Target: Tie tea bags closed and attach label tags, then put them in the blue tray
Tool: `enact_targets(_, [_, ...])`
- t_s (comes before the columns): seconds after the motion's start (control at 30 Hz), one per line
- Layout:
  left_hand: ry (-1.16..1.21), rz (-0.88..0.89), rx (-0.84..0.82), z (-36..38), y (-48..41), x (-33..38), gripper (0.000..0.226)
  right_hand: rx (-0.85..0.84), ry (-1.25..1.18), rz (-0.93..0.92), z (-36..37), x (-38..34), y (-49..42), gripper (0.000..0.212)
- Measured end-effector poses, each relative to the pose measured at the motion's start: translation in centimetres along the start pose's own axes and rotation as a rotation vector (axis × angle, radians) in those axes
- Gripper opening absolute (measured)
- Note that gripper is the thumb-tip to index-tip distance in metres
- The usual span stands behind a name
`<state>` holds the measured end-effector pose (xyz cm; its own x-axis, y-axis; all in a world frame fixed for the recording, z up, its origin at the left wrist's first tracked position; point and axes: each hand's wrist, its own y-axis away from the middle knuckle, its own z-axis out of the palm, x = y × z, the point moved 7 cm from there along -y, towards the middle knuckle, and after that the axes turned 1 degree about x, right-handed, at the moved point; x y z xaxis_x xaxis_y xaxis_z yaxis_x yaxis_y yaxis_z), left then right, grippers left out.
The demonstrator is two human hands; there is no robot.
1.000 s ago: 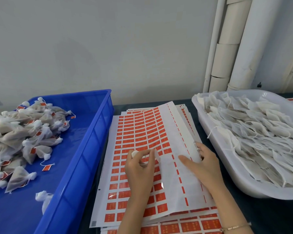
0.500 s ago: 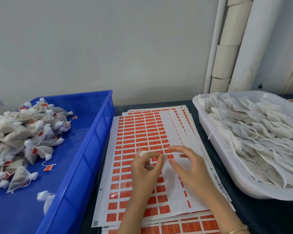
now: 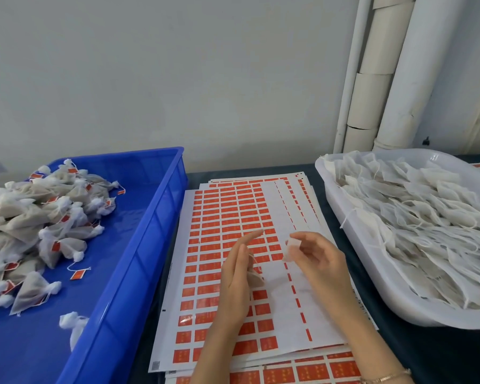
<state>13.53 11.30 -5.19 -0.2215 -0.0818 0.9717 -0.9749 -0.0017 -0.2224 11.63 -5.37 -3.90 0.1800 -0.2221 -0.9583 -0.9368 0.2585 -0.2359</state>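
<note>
Dark worktop (image 3: 427, 356) under red-sticker sheets (image 3: 222, 217): right hand (image 3: 316, 261) pinches a small white label tag (image 3: 290, 249) just right of the small beige tea bag (image 3: 255, 277) against the left hand (image 3: 233, 278), grip hidden.

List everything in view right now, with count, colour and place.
blue tray: one, blue, left.
tied tea bags: a heap, too many to count, white with red tags, in the blue tray.
label sheets: a stack, white with red labels, centre.
white tray: one, white, right.
untied bags: many, white, in the white tray.
pipes: several, white, back right.
table: one, dark, under everything.
left hand: over the label sheets, holds one beige tea bag.
right hand: over the label sheets, pinches a small pale piece, too blurred to name.
</note>
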Motion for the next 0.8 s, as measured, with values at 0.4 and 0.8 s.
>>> enact_targets(0.4, [-0.009, 0.018, -0.068, 0.5, 0.1, 0.0, 0.039, -0.428, 0.01, 0.116, 4.3, 0.5, 1.9, 0.039])
enact_targets(0.8, [-0.019, 0.083, -0.083, 0.8, 0.2, -0.2, 0.015, -0.283, -0.374, 0.217, 1.9, 1.2, -0.1, 0.054])
